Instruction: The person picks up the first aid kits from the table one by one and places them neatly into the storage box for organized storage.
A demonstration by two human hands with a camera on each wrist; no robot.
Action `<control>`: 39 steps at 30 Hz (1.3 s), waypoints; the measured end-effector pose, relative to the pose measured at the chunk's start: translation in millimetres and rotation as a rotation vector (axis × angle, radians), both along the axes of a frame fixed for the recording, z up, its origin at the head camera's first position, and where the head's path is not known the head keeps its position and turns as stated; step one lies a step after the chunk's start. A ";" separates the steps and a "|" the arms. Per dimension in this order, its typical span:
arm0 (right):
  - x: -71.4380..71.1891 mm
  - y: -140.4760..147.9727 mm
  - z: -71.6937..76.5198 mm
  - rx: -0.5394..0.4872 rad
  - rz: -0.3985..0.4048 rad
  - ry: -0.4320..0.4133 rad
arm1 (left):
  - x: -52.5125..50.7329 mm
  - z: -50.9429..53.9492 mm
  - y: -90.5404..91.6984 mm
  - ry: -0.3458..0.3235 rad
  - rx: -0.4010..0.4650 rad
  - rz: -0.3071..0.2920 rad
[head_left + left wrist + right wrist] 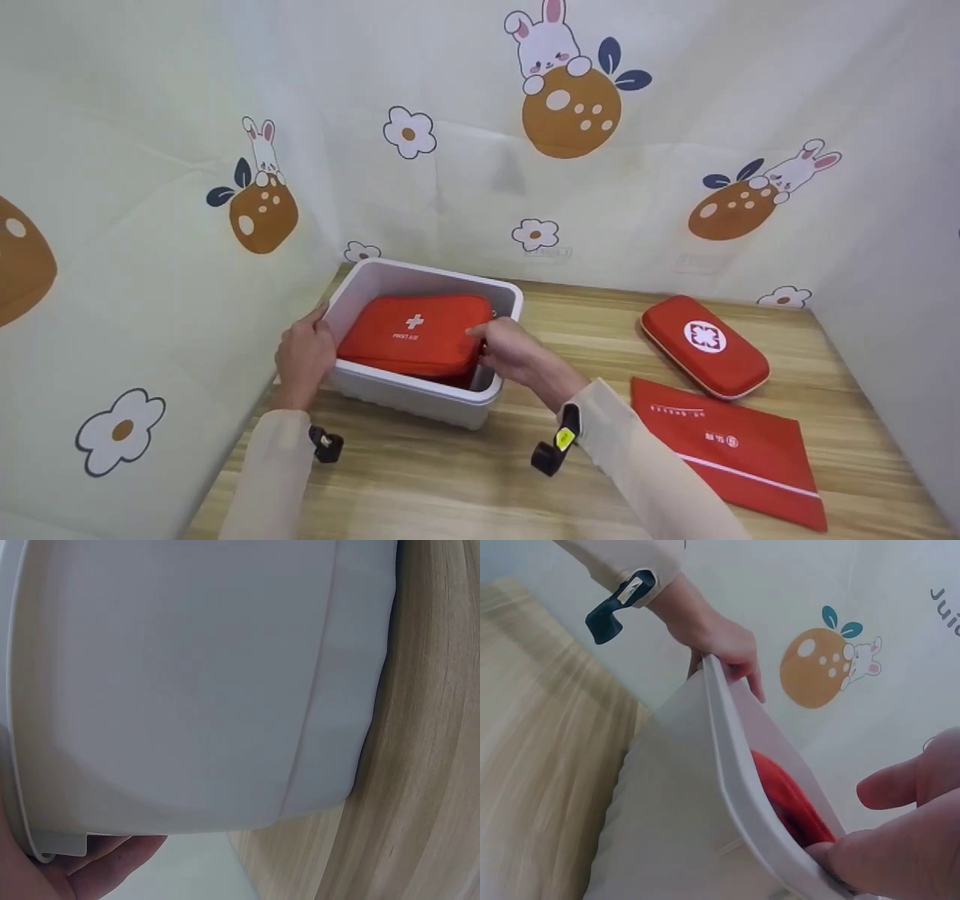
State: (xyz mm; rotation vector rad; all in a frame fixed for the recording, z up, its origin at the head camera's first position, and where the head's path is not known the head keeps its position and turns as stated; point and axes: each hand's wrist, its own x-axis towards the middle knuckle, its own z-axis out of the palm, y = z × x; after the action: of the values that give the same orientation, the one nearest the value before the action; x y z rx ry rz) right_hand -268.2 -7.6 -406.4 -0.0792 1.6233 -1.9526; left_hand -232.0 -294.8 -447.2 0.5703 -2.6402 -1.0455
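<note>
A light grey plastic bin (409, 394) stands on the wooden table. Inside it lies a red first aid bag (412, 334) with a white cross; something red shows beneath its front edge. My left hand (306, 352) grips the bin's rim at the left end, as the right wrist view also shows (724, 645). At the bin's right end, my right hand (517, 352) reaches over the rim. Its fingers touch the right end of the first aid bag (784, 791), while the thumb stands raised apart from the fingers in the right wrist view. The fingertips are partly hidden.
To the right on the table (577, 322) lie a red hard-shell case (675, 337) with a white emblem and a flat red pouch (750, 442) with a white stripe. A patterned cloth wall (465, 187) stands close behind and left of the bin.
</note>
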 end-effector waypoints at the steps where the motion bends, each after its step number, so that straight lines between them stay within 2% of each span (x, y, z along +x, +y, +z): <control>1: 0.1 0.0 1.0 0.004 -0.009 0.004 | -0.6 0.3 0.6 0.001 0.000 0.001; 7: 2.4 -1.3 4.4 0.072 -0.050 0.055 | -5.5 1.5 4.3 0.003 0.004 -0.007; 10: 4.6 -0.2 5.4 0.129 -0.054 0.091 | -7.0 0.7 5.2 0.028 -0.008 -0.008; 17: 14.8 6.3 12.7 0.409 0.021 0.281 | -7.0 1.1 3.4 0.026 -0.024 -0.007; 20: 18.6 12.7 15.3 0.474 0.042 0.377 | -5.6 1.6 2.5 0.023 -0.009 -0.011; 26: 22.6 29.9 6.5 0.590 0.058 0.683 | -0.3 -0.5 -0.9 0.004 0.002 0.004; 31: 24.4 50.1 -7.6 0.620 -0.015 0.998 | -0.2 -0.8 0.0 0.002 0.013 -0.003; 33: 25.0 58.9 -14.5 0.641 -0.047 1.098 | -0.1 -0.1 0.6 -0.001 0.017 -0.008; 39: 25.4 81.5 -37.9 0.737 -0.128 1.317 | 0.6 -0.3 -0.6 -0.003 0.016 -0.001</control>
State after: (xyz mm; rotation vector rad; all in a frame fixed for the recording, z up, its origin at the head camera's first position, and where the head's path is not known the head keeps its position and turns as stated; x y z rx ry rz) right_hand -242.8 73.9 -444.3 -1.1627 3.0949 -1.1732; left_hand -231.5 -295.3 -447.5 0.5740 -2.6371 -1.0678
